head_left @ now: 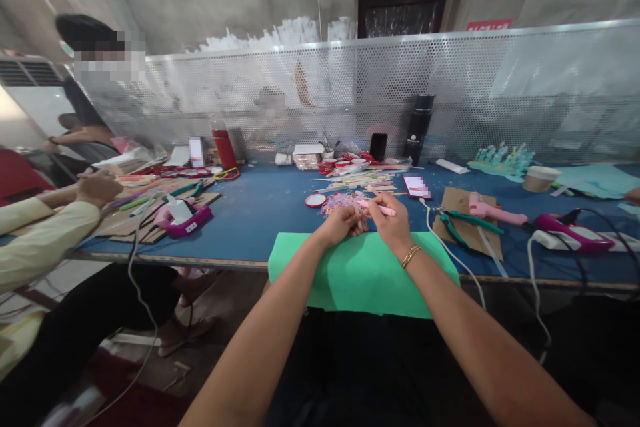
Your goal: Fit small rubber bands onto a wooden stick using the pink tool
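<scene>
Two bare forearms (267, 320) rise from the bottom edge, passing over a green sheet (367, 280) that overlaps the front edge of the blue bench (250, 217) at six o'clock. On the right wrist sits a gold-coloured bracelet (411, 256).

The right hand (395, 223) is closed on a pink pen-like tool (386, 209), thumb and fingers together around it, with its narrow end pointing between nine and ten o'clock, toward the left hand (336, 227). That left hand is pinched together on a small pale piece (359, 216), too small and blurred to identify; whether the tool touches it, I cannot tell. Both hands are close together, just above the near part of the bench.

At twelve o'clock from the left hand, just beyond its fingers, lies a heap of small coloured bits (339, 202). Between ten and eleven is a red-rimmed round dish (315, 200), near the heap. Thin sticks (367, 180) lie scattered at one o'clock.

From the right hand, a phone (417, 187) with a lit screen lies at one o'clock. At three o'clock, teal-handled pliers (483, 221) rest on cardboard (450, 201), beside a pink gun-shaped tool (497, 209). Far off at nine o'clock is a co-worker's yellow sleeve (60, 240).
</scene>
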The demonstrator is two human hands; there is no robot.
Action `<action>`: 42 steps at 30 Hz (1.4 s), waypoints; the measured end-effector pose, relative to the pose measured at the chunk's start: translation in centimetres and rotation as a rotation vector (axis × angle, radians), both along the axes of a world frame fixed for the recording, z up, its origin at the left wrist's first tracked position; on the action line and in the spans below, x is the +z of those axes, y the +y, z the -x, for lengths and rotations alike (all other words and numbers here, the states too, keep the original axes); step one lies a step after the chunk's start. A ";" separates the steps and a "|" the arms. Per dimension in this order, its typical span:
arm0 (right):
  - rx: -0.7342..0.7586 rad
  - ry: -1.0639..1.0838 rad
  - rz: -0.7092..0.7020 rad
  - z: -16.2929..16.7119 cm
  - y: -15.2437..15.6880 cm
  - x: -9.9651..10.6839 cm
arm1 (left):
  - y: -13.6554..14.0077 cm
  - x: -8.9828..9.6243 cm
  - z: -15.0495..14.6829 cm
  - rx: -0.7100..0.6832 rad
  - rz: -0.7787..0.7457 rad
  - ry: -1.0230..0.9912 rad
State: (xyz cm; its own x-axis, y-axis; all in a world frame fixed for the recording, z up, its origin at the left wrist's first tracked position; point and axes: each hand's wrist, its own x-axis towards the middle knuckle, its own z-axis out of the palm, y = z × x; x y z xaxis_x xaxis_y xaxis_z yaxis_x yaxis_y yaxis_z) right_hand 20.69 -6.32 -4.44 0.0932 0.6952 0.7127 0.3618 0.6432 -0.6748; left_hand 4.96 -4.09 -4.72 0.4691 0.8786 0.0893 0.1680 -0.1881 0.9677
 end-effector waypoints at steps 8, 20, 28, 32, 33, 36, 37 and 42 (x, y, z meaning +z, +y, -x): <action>0.025 -0.007 0.012 0.0 0.2 -0.2 | -0.1 0.1 0.0 0.001 -0.008 -0.001; 0.009 -0.013 -0.002 0.0 0.2 -0.2 | -0.1 0.0 0.0 -0.005 -0.013 -0.014; 0.013 -0.016 -0.011 0.0 0.2 -0.1 | -0.1 0.1 0.0 -0.009 -0.007 -0.027; -0.036 0.000 0.003 0.0 0.2 -0.2 | -0.1 0.0 0.0 0.007 0.008 -0.038; -0.045 0.007 0.005 0.0 0.2 -0.2 | -0.1 0.0 0.0 0.011 0.013 -0.040; -0.005 0.008 0.012 0.0 0.2 -0.3 | -0.1 0.0 0.0 0.009 0.018 -0.038; 0.014 0.004 0.014 0.0 0.3 -0.3 | -0.1 0.0 0.0 0.004 0.016 -0.038; -0.021 0.002 0.009 0.0 0.3 -0.3 | -0.1 0.1 -0.1 0.002 0.018 -0.038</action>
State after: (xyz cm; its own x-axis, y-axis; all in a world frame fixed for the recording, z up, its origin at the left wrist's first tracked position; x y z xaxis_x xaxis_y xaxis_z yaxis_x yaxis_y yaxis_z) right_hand 20.71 -6.01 -4.70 0.1089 0.6993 0.7065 0.3736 0.6298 -0.6810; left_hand 5.02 -4.20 -4.66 0.4635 0.8814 0.0911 0.1313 -0.1700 0.9767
